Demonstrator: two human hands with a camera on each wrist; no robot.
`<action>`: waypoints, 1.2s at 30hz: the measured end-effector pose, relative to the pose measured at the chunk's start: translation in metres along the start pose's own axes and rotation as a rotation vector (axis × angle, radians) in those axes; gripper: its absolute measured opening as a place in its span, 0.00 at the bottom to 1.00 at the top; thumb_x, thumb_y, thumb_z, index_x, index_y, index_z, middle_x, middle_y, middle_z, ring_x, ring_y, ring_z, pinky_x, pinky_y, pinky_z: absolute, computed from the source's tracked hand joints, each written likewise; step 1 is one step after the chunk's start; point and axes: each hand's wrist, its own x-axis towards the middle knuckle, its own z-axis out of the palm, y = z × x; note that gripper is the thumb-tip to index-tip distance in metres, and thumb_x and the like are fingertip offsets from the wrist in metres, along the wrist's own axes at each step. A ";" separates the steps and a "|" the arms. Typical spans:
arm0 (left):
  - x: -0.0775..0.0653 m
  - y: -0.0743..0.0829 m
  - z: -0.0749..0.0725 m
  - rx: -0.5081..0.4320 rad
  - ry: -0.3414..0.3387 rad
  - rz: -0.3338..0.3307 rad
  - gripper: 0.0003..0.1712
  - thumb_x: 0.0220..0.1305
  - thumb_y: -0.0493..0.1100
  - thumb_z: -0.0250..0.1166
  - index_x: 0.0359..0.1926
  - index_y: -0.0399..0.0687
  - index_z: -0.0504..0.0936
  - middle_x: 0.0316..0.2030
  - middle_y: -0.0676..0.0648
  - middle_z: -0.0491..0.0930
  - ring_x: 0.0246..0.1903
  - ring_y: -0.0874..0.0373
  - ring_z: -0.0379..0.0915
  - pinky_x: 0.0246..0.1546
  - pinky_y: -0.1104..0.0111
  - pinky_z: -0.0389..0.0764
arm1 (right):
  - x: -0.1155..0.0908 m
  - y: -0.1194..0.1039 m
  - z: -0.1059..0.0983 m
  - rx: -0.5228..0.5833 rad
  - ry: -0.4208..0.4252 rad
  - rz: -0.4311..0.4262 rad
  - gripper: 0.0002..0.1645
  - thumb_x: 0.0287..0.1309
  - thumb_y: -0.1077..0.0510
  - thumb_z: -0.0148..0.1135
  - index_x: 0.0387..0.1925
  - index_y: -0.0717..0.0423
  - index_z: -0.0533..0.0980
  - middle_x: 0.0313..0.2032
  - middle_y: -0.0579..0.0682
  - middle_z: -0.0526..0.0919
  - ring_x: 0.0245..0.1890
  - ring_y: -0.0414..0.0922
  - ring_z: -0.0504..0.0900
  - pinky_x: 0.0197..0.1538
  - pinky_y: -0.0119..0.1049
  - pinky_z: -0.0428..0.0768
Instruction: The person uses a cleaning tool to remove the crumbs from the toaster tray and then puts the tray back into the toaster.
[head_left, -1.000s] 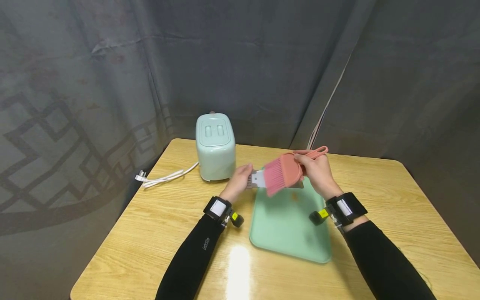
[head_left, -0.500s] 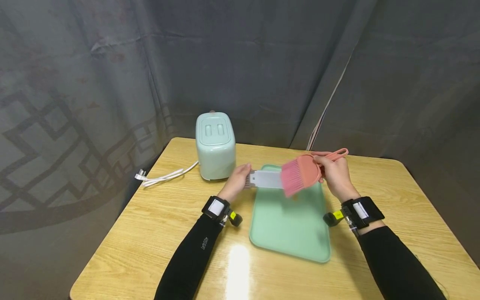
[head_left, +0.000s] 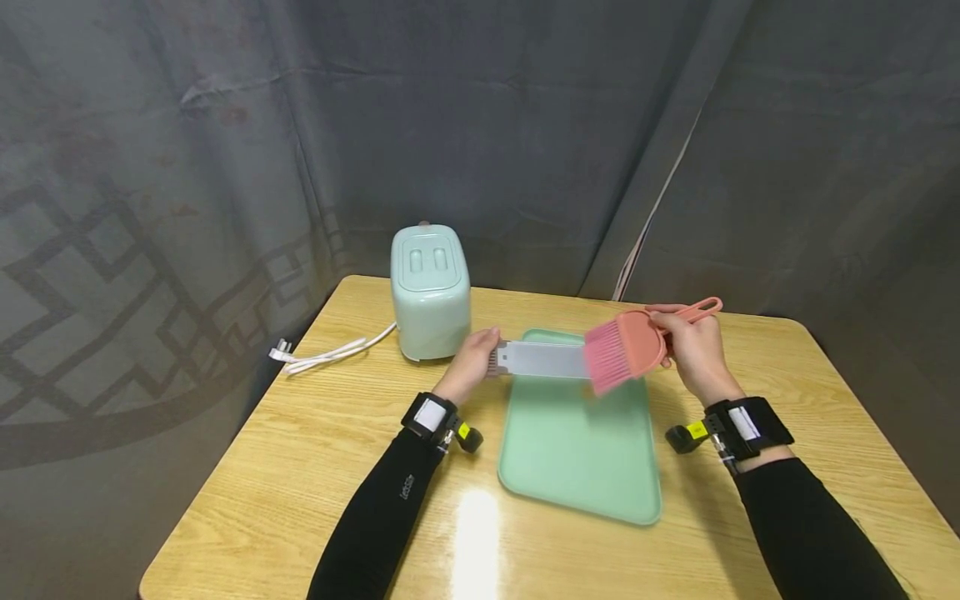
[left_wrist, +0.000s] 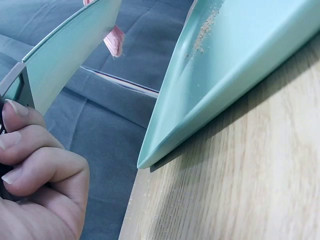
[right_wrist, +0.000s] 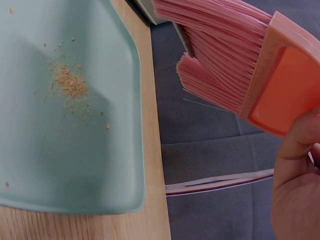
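Note:
In the head view, my left hand [head_left: 471, 364] grips one end of a flat metal crumb tray [head_left: 546, 360], held above the green tray. Its fingers curl round the dark end piece in the left wrist view. My right hand [head_left: 696, 357] holds a pink-bristled brush [head_left: 639, 343] by its coral handle. Those bristles lie over the far right end of the crumb tray, and in the right wrist view they part around its edge. A small heap of brown crumbs [right_wrist: 71, 82] lies in the green tray [head_left: 581, 467] below.
A pale green toaster [head_left: 431, 300] stands at the back left of the wooden table [head_left: 300, 467]. Its white cord and plug [head_left: 330, 354] lie to the left, reaching the table's edge. Grey curtain [head_left: 525, 150] hangs close behind.
My right hand and the brush have moved right along the crumb tray, from near its middle to its far end, uncovering more metal. My left hand has hardly moved.

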 end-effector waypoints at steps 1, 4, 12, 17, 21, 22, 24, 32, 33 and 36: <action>0.000 0.000 0.000 -0.001 0.000 -0.003 0.29 0.84 0.57 0.43 0.55 0.39 0.79 0.41 0.44 0.82 0.38 0.57 0.78 0.40 0.69 0.80 | 0.000 0.000 0.000 0.001 0.001 -0.001 0.07 0.74 0.62 0.59 0.44 0.55 0.82 0.24 0.45 0.87 0.12 0.36 0.77 0.13 0.26 0.71; 0.001 -0.001 0.001 -0.005 -0.004 -0.009 0.29 0.84 0.57 0.43 0.56 0.39 0.79 0.42 0.44 0.83 0.38 0.57 0.79 0.40 0.69 0.81 | 0.000 0.000 -0.001 0.018 0.007 0.001 0.07 0.74 0.62 0.59 0.45 0.58 0.82 0.24 0.46 0.87 0.12 0.36 0.77 0.13 0.26 0.71; 0.000 -0.003 0.000 0.018 0.022 0.003 0.26 0.84 0.56 0.44 0.50 0.40 0.79 0.39 0.46 0.81 0.38 0.56 0.77 0.41 0.69 0.79 | 0.000 -0.001 -0.007 0.094 0.031 0.028 0.09 0.73 0.61 0.60 0.47 0.63 0.82 0.25 0.46 0.89 0.14 0.38 0.79 0.14 0.27 0.72; -0.001 -0.003 -0.002 0.010 0.041 0.000 0.26 0.83 0.55 0.46 0.54 0.38 0.79 0.41 0.44 0.82 0.39 0.56 0.78 0.41 0.69 0.80 | -0.001 -0.004 -0.007 0.130 0.037 0.019 0.08 0.73 0.61 0.60 0.45 0.61 0.84 0.25 0.47 0.89 0.14 0.38 0.80 0.13 0.27 0.72; -0.002 -0.002 -0.001 0.011 0.041 0.012 0.26 0.83 0.54 0.46 0.54 0.36 0.79 0.40 0.44 0.82 0.37 0.57 0.78 0.39 0.70 0.81 | 0.001 -0.011 0.003 0.173 0.020 -0.016 0.08 0.73 0.63 0.60 0.43 0.61 0.84 0.24 0.47 0.88 0.13 0.38 0.80 0.12 0.27 0.71; -0.002 -0.002 0.000 0.011 0.039 0.015 0.26 0.84 0.54 0.46 0.54 0.36 0.79 0.40 0.44 0.82 0.36 0.57 0.78 0.39 0.70 0.81 | 0.001 -0.013 0.008 0.176 0.013 -0.025 0.08 0.73 0.63 0.60 0.43 0.61 0.84 0.24 0.47 0.89 0.12 0.37 0.80 0.12 0.26 0.71; -0.001 -0.001 0.002 0.014 0.034 0.022 0.25 0.84 0.53 0.46 0.53 0.36 0.80 0.39 0.44 0.82 0.36 0.58 0.78 0.39 0.70 0.81 | 0.001 -0.016 0.018 0.164 -0.004 -0.040 0.08 0.73 0.63 0.60 0.44 0.63 0.84 0.24 0.47 0.89 0.12 0.37 0.80 0.13 0.26 0.71; 0.001 0.002 0.008 0.018 0.018 0.015 0.25 0.84 0.53 0.45 0.51 0.38 0.80 0.37 0.46 0.82 0.34 0.58 0.78 0.38 0.70 0.81 | 0.001 -0.021 0.068 -0.034 -0.056 -0.051 0.22 0.75 0.58 0.58 0.57 0.75 0.74 0.25 0.44 0.88 0.15 0.37 0.81 0.16 0.28 0.76; 0.000 0.002 0.009 0.017 0.014 0.014 0.25 0.84 0.53 0.45 0.51 0.38 0.80 0.37 0.46 0.82 0.34 0.58 0.78 0.38 0.70 0.81 | 0.001 -0.020 0.073 -0.059 -0.054 -0.054 0.22 0.74 0.58 0.58 0.58 0.75 0.74 0.24 0.43 0.87 0.14 0.36 0.80 0.16 0.28 0.76; 0.002 0.001 0.011 0.011 0.004 0.016 0.25 0.84 0.54 0.44 0.48 0.39 0.79 0.34 0.48 0.81 0.33 0.59 0.77 0.37 0.70 0.80 | 0.001 -0.016 0.087 -0.119 -0.058 -0.057 0.22 0.74 0.58 0.56 0.58 0.74 0.75 0.24 0.41 0.86 0.14 0.34 0.80 0.16 0.28 0.76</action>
